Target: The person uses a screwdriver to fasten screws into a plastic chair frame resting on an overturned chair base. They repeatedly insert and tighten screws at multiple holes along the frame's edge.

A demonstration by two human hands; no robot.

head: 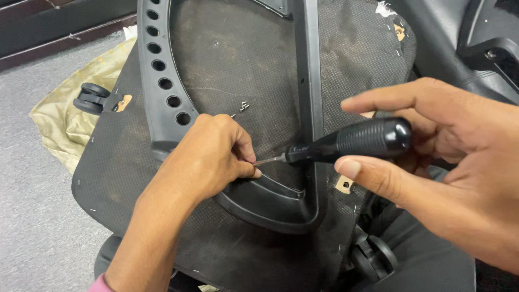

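My left hand (208, 157) pinches the metal shaft tip of a screwdriver against the curved black plastic frame (162, 81) that lies on an upturned chair seat covered in dusty black fabric (238, 59). My right hand (448, 167) holds the black ribbed screwdriver handle (373, 138) between thumb and fingers, the tool lying nearly level and pointing left. Several small loose screws (243, 107) rest on the fabric just above my left hand.
The frame has a row of round holes along its left arc. A chair caster (91, 98) lies on crumpled beige cloth (81, 103) at the left, another caster (376, 254) at lower right. Grey carpet (32, 205) surrounds the seat. Black chair parts (486, 48) sit at upper right.
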